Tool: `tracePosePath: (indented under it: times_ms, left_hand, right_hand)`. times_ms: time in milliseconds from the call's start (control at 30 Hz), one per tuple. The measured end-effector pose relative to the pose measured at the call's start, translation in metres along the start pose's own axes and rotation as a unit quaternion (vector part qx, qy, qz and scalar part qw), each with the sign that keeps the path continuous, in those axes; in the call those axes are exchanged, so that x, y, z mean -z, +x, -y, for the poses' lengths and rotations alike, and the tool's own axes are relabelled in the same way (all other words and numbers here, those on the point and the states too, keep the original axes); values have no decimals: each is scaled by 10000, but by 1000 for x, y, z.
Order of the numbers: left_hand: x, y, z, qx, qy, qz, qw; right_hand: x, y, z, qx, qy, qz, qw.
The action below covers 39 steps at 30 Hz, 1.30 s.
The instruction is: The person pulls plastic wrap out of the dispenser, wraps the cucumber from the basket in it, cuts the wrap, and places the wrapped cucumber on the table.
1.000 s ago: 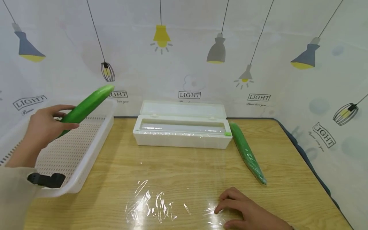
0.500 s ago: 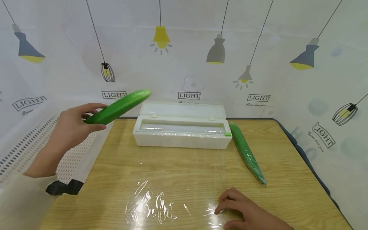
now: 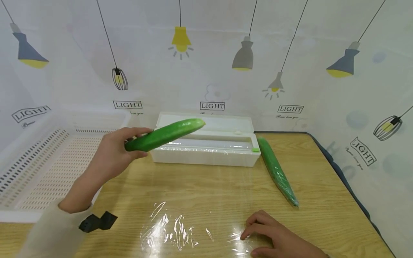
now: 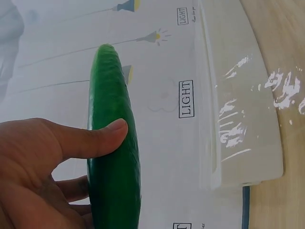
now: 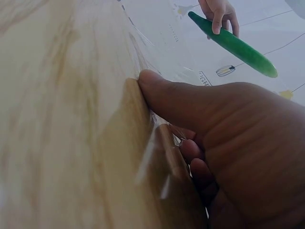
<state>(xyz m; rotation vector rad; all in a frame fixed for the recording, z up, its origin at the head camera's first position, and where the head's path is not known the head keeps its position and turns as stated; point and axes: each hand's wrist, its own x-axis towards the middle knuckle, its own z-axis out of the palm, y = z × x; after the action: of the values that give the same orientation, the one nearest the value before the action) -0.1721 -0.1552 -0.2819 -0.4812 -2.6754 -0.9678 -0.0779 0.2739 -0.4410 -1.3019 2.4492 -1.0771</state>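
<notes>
A bare green cucumber (image 3: 164,135) is gripped near one end by my left hand (image 3: 116,154), held in the air in front of the cling film box (image 3: 206,156). In the left wrist view, the thumb lies across the cucumber (image 4: 112,162). Clear cling film (image 3: 177,229) stretches from the box over the table towards me. My right hand (image 3: 277,236) is low on the right at the film's near edge, its fingers bent. The right wrist view shows film (image 5: 152,157) bunched at those fingers and thumb. A second cucumber (image 3: 278,172), wrapped in film, lies right of the box.
A white perforated basket (image 3: 16,216) stands on the left of the wooden table (image 3: 322,172). The box's lid (image 3: 229,123) is raised at the back, against a wall cloth (image 3: 206,46) printed with lamps.
My left hand has carried the cucumber rightwards from over the basket to in front of the box, tipping it flatter. My right hand has stayed in place.
</notes>
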Motion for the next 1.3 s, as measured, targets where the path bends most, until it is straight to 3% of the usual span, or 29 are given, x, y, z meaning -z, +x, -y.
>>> tracePosePath:
  times_ms: [400, 667, 967, 1167, 1300]
  left_hand:
    - [-37, -9, -14, -435, -374, 176, 9982]
    - [-60, -17, -20, -640, -712, 388, 9947]
    - [-79, -26, -20, -403, -1121, 661, 9907]
    - [-89, -27, -19, -520, -1344, 1144, 9829]
    - [-95, -29, -14, -549, -1533, 1504, 9751]
  right_hand:
    - [1, 0, 4, -623, 142, 99, 9979]
    - [1, 0, -1, 32, -4, -39, 10000]
    - [-3, 0, -1, 235, 84, -126, 9996]
    - [-2, -2, 0, -132, 221, -117, 9996]
    - [-3, -2, -4, 313, 128, -271, 9991]
